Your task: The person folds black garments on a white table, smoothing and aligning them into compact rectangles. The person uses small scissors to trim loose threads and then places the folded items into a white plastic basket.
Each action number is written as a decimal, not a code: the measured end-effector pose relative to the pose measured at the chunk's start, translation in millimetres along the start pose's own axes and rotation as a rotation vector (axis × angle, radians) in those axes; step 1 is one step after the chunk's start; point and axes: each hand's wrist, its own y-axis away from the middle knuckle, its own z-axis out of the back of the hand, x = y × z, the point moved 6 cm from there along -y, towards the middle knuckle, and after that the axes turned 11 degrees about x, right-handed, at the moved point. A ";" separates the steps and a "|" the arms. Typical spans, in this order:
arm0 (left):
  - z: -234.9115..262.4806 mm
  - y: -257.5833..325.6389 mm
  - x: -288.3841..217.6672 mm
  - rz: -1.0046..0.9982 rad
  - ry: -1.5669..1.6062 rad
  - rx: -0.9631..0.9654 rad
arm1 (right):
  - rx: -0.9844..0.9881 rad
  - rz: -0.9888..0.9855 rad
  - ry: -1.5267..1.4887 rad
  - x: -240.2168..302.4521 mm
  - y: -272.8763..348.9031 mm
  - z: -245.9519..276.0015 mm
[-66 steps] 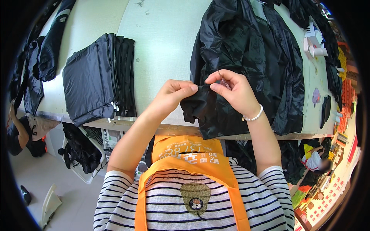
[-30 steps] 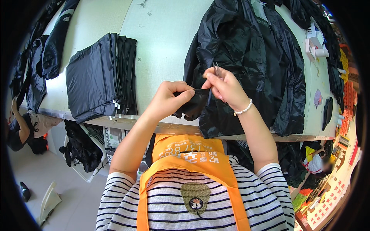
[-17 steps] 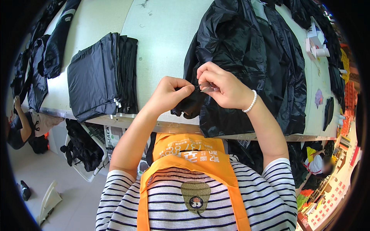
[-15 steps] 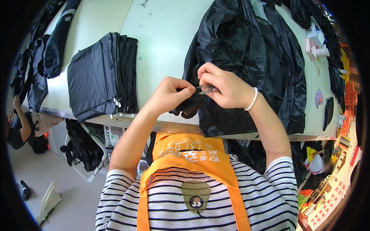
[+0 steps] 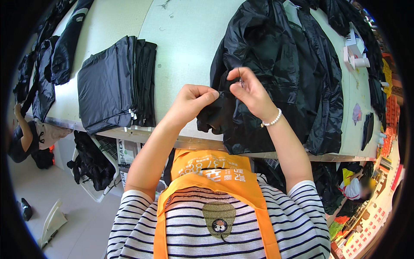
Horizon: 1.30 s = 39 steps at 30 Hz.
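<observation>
A shiny black jacket (image 5: pixel 276 73) lies spread on the pale table in front of me. My left hand (image 5: pixel 189 103) is closed, pinching an edge of its black fabric (image 5: pixel 215 113) between thumb and forefinger. Slightly to the right, over the jacket, my right hand (image 5: pixel 254 98) holds small metal thread snips (image 5: pixel 241 81). Its fingers are curled round them and hide most of the tool. The right hand is apart from the pinched edge.
A stack of folded black garments (image 5: pixel 105 82) lies to the left on the table (image 5: pixel 181 47). More black garments (image 5: pixel 67 49) hang at the far left. A white holder (image 5: pixel 355 56) stands at the right. Below the table edge is a white basket (image 5: pixel 110 162) with black cloth.
My right hand has drawn away from the left and turned, with the snips' blades swinging upward. The left hand keeps its pinch on the fabric, almost in the same place.
</observation>
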 end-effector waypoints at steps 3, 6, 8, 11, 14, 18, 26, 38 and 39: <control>2.3 6.3 -7.6 -0.023 0.036 -0.020 | -0.075 0.051 0.173 12.7 20.7 5.9; 1.3 8.7 -15.1 -0.068 0.019 -0.030 | -0.040 0.064 0.583 28.3 35.9 -7.4; -0.7 8.7 -18.3 -0.070 0.008 -0.019 | -0.029 0.105 0.636 32.5 34.7 -13.6; -3.1 7.9 -19.4 -0.051 -0.040 0.003 | -0.043 0.145 0.653 35.3 33.3 -18.1; -4.2 8.7 -19.6 -0.045 -0.060 -0.028 | -0.061 0.172 0.664 38.5 31.3 -20.6; -4.9 10.5 -21.6 -0.049 -0.014 -0.006 | -0.073 0.193 0.672 38.9 28.6 -22.4; -4.4 12.0 -22.1 -0.062 0.033 0.018 | -0.079 0.214 0.775 41.6 30.5 -19.4; -12.0 11.5 -30.5 -0.001 0.016 0.052 | -0.062 0.274 0.937 57.3 34.8 -23.0; -12.0 11.8 -31.1 -0.009 0.007 0.048 | -0.062 0.267 0.892 56.6 34.5 -22.4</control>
